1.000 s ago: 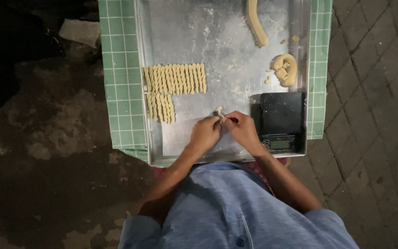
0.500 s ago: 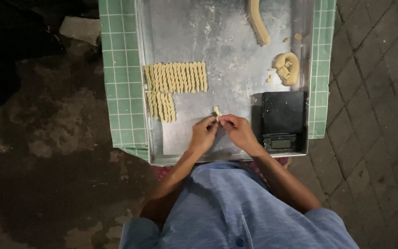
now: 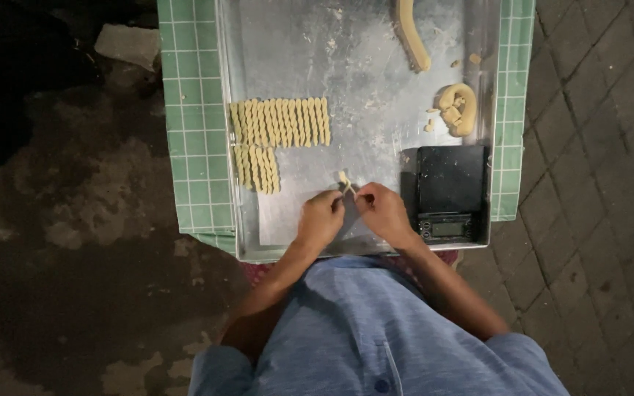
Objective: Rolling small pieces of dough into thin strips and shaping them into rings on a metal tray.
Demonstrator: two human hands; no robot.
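The metal tray on the green tiled table sits as before, black scale and rows of twisted dough sticks unmoved. Left hand and right hand remain together, fingertips pinching a small dough strip, now raised slightly between them above the tray.
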